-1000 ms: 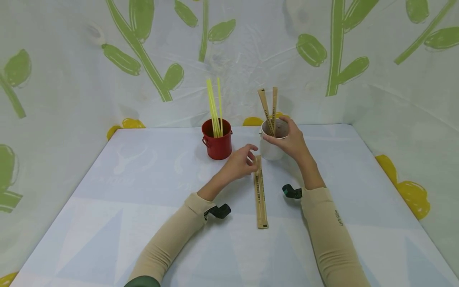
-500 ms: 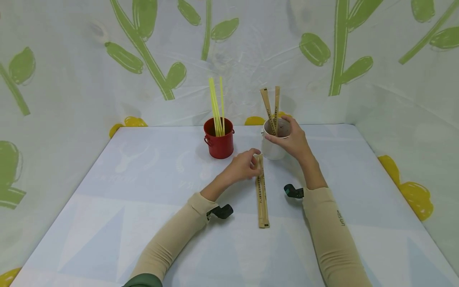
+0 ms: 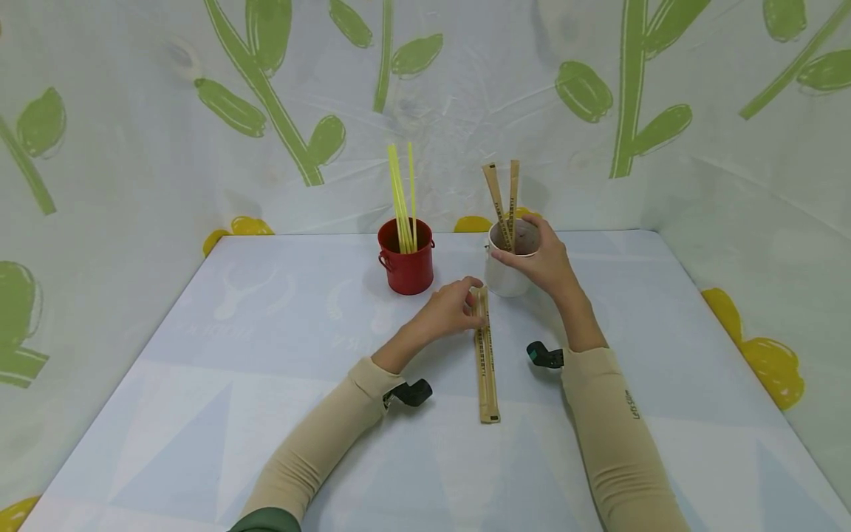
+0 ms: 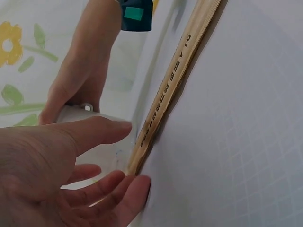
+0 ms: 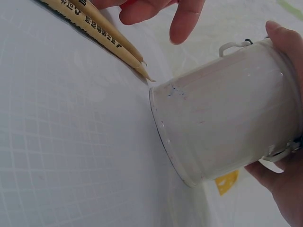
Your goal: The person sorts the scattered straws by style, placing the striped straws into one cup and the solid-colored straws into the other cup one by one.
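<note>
My right hand (image 3: 547,264) grips the white bucket (image 3: 503,278) around its rim, thumb on the near side and fingers on the far side. Two narrow brown paper-wrapped sticks (image 3: 512,193) stand leaning inside that bucket. On the table in front of it, paper-wrapped sticks with dark printing (image 3: 487,369) lie side by side, pointing away from me. My left hand (image 3: 447,309) is at their far end, thumb and fingers apart; in the left wrist view the fingertips (image 4: 138,185) meet or nearly meet that end. Whether they touch it I cannot tell.
A red bucket (image 3: 407,275) holding several yellow sticks (image 3: 402,199) stands left of the white one, behind my left hand. The pale table (image 3: 219,332) backs onto a wall covering (image 3: 485,111) with painted green leaves.
My left hand has lowered slightly to the far end of the lying sticks, its fingers coming over them. The right hand keeps its hold on the white bucket. The head view shifted slightly.
</note>
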Motion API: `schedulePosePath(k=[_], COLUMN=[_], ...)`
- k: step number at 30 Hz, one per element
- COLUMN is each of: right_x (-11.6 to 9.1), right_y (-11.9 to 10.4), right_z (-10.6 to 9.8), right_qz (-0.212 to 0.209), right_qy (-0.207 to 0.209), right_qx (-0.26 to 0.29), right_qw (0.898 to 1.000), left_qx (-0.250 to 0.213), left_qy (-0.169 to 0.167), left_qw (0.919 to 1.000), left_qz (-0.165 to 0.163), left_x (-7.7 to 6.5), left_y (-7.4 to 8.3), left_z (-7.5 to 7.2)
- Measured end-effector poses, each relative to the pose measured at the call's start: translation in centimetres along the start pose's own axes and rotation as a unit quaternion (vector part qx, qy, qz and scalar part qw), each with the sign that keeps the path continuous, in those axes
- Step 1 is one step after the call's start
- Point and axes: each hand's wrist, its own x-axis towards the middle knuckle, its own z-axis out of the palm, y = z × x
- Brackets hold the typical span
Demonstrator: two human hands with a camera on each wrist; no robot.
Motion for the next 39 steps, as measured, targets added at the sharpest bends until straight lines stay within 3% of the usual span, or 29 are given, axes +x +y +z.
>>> schedulePosePath(k=[9, 25, 39], right_x=[0.0, 0.13, 0.15], right_y=[0.16, 0.04, 0.33], right_z=[0.02, 0.07, 0.06], right_qz=[-0.002, -0.001, -0.008], right_qy=[0.001, -0.005, -0.003], right_qx=[0.001, 0.01, 0.01], right_qw=[1.0, 1.0, 1.0], left_qx=[0.062, 0.111, 0.157], left_qy=[0.001, -0.003, -0.009], left_qw=[0.9981, 0.9937, 0.9865], left_qz=[-0.003, -0.013, -0.046], left_x=[-0.04, -0.2, -0.71], left_y=[0.19, 0.0, 0.76], left_z=[0.13, 0.11, -0.38])
